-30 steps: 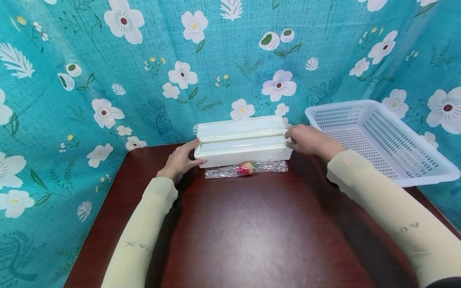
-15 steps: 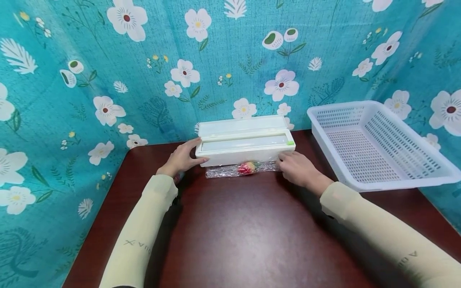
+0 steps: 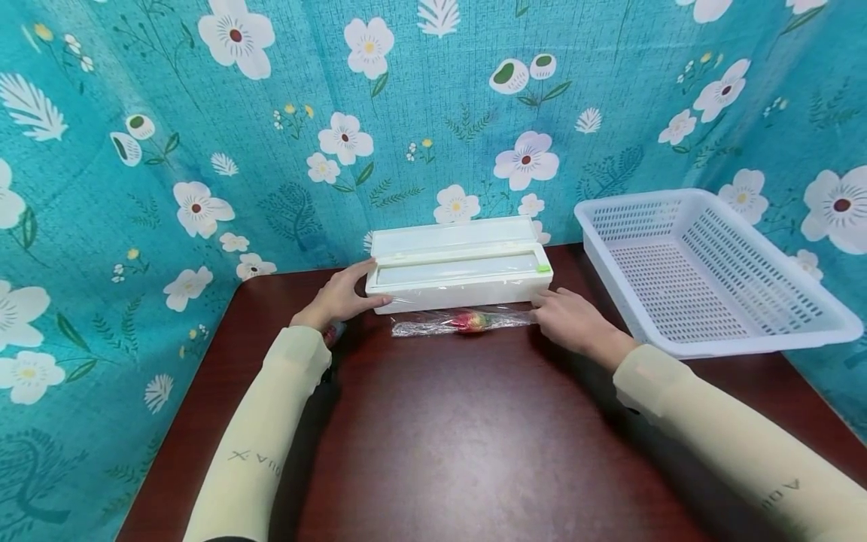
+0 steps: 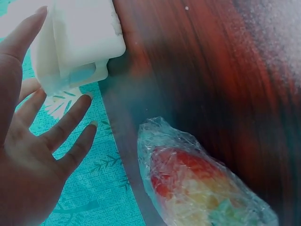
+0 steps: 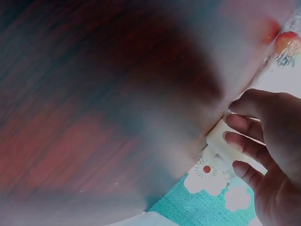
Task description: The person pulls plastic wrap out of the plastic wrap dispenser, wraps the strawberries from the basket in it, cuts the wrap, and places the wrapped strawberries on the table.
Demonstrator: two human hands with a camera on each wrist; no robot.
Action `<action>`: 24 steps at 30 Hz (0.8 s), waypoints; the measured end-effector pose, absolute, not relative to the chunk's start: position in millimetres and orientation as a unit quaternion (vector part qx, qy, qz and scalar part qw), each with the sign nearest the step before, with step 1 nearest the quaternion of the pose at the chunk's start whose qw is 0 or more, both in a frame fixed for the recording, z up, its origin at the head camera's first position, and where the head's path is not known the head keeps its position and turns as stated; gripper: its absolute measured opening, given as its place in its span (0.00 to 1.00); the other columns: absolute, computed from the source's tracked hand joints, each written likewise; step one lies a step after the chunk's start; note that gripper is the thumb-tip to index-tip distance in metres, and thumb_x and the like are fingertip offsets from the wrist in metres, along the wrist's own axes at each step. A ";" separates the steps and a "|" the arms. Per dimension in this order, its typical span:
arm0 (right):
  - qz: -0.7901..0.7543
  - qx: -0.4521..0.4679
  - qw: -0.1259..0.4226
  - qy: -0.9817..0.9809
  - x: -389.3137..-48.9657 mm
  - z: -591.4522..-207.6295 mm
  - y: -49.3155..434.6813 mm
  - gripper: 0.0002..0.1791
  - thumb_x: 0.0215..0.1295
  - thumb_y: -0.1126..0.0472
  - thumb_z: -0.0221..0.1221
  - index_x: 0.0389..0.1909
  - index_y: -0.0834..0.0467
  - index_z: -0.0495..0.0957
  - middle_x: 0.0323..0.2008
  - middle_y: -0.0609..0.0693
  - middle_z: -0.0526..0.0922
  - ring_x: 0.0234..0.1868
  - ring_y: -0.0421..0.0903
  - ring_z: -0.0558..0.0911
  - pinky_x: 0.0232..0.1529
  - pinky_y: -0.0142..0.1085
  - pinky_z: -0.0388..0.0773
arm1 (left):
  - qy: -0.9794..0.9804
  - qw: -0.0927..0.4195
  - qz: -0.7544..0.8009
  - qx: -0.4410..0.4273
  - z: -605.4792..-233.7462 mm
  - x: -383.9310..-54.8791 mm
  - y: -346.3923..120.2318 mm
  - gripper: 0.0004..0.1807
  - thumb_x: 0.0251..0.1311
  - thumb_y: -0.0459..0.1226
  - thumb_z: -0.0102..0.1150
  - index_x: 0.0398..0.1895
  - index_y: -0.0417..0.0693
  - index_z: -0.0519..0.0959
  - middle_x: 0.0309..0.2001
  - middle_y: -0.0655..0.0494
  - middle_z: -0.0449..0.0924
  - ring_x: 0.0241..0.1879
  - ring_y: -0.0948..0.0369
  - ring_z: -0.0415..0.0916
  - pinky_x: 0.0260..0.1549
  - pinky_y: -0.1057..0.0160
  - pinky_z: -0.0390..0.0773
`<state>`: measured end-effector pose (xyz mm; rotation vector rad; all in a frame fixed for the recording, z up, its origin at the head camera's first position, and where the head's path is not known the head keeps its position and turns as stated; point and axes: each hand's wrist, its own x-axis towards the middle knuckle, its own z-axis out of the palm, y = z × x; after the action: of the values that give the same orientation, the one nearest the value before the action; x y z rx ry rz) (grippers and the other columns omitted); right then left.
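A long white cling film dispenser stands at the back of the table, its lid up. My left hand holds its left end, thumb at the front and fingers behind. Along the dispenser's front lies cling film around a red-and-yellow thing whose kind I cannot tell. My right hand pinches the film's right end, close to the dispenser's lower right corner. At the dispenser's right end sits a green slider. Another film-wrapped red, yellow and green thing shows below my left hand in the left wrist view.
A white plastic basket with slotted walls stands at the right. Behind the dark wooden table hangs a blue flowered cloth, close to the dispenser's back.
My right hand has come down from the dispenser's right end to the film in front. The film and the red-and-yellow thing have shifted slightly right. My left hand keeps its hold.
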<state>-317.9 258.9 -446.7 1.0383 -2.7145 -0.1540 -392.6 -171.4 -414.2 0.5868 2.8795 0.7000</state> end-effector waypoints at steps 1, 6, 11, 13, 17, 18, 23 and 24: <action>-0.047 0.356 0.113 -0.927 -317.6 -446.6 259.9 0.06 0.58 0.70 0.65 0.27 0.56 0.85 0.30 0.51 0.79 0.39 0.52 0.81 0.34 0.44 0.73 | 0.951 0.060 0.232 0.194 -414.1 -393.0 -171.6 0.49 0.62 0.58 0.67 0.80 0.47 0.58 0.79 0.48 0.56 0.77 0.47 0.55 0.71 0.40 0.61; -0.025 0.361 0.100 -0.927 -318.8 -447.2 260.8 0.06 0.56 0.69 0.66 0.26 0.55 0.83 0.27 0.50 0.77 0.38 0.53 0.80 0.36 0.46 0.74 | 0.952 0.053 0.233 0.190 -414.0 -394.7 -170.5 0.46 0.62 0.56 0.67 0.78 0.47 0.62 0.78 0.48 0.59 0.76 0.47 0.57 0.70 0.41 0.62; -0.024 0.349 0.096 -0.932 -320.3 -447.8 256.0 0.05 0.56 0.65 0.67 0.28 0.55 0.80 0.31 0.51 0.78 0.39 0.54 0.81 0.39 0.49 0.76 | 0.957 0.057 0.217 0.183 -411.8 -391.6 -164.5 0.47 0.63 0.58 0.65 0.79 0.47 0.61 0.79 0.47 0.57 0.75 0.44 0.58 0.66 0.34 0.64; -0.029 0.348 0.100 -0.932 -318.9 -446.8 250.6 0.07 0.57 0.63 0.69 0.32 0.56 0.79 0.34 0.53 0.79 0.40 0.54 0.82 0.42 0.50 0.77 | 0.960 0.060 0.208 0.180 -410.5 -390.2 -162.8 0.47 0.63 0.59 0.64 0.79 0.47 0.60 0.79 0.47 0.56 0.75 0.43 0.58 0.64 0.32 0.64; -0.004 0.367 0.110 -0.924 -315.5 -444.9 230.5 0.20 0.59 0.57 0.72 0.49 0.60 0.79 0.43 0.55 0.80 0.45 0.55 0.82 0.50 0.52 0.79 | 0.964 0.064 0.197 0.168 -408.6 -389.1 -161.1 0.48 0.63 0.61 0.63 0.80 0.49 0.60 0.80 0.50 0.55 0.75 0.44 0.58 0.63 0.29 0.63; 0.007 0.377 0.111 -0.919 -316.0 -445.1 223.7 0.24 0.60 0.56 0.71 0.54 0.60 0.79 0.46 0.55 0.79 0.48 0.55 0.81 0.52 0.51 0.78 | 0.964 0.064 0.195 0.166 -408.6 -389.4 -161.1 0.48 0.63 0.61 0.63 0.80 0.50 0.59 0.80 0.50 0.55 0.75 0.45 0.58 0.63 0.29 0.63; 0.053 0.415 0.116 -0.901 -324.7 -451.1 193.2 0.30 0.68 0.49 0.67 0.65 0.60 0.76 0.53 0.54 0.79 0.55 0.54 0.78 0.57 0.51 0.75 | 0.964 0.071 0.194 0.166 -409.6 -390.9 -161.8 0.48 0.63 0.61 0.62 0.80 0.50 0.59 0.80 0.50 0.54 0.75 0.44 0.57 0.63 0.28 0.61; 0.061 0.415 0.115 -0.900 -327.0 -452.5 189.6 0.28 0.69 0.49 0.66 0.64 0.59 0.77 0.52 0.53 0.79 0.55 0.53 0.78 0.57 0.50 0.75 | 0.964 0.074 0.194 0.166 -409.8 -391.1 -161.9 0.48 0.63 0.62 0.62 0.80 0.50 0.59 0.80 0.50 0.54 0.75 0.44 0.57 0.64 0.27 0.61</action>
<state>-327.0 189.6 -452.5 1.2166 -2.6383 0.1794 -391.1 -161.9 -409.8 0.4985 2.8942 0.5812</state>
